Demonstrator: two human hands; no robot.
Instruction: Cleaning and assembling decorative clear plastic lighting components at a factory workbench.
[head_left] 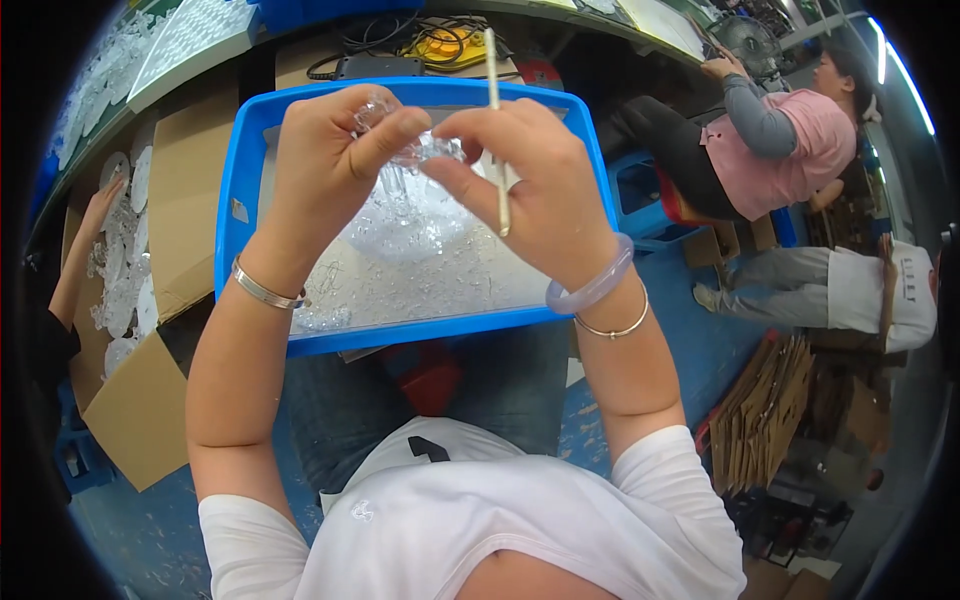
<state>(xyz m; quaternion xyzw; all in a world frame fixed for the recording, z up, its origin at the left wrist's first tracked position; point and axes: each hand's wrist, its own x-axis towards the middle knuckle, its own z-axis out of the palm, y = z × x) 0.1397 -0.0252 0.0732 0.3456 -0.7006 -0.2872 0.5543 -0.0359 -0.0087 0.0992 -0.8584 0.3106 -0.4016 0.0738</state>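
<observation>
Two bare hands work close together in my view, above the blue tray [430, 325]. The left hand [340, 140] pinches a clear piece [412, 152] between thumb and fingers, and the right hand [530, 170] closes thumb and forefinger on its right end, so the piece sits between both sets of fingertips, raised over the tray. A thin pale stick [493, 85] runs across the right hand, apparently lodged among its fingers; from here I cannot tell exactly how it is gripped. Under the hands I see a bright heap of clear parts [405, 235] and, nearer the body, scattered clear bits [440, 285]. I judge the step in hand to be close fingertip work on this one piece; what happens at the contact I cannot say, since the fingers hide much of it. To my mind the next move calls for a steady left pinch and fine right-hand adjustment, with the stick's ends kept away from the piece.
</observation>
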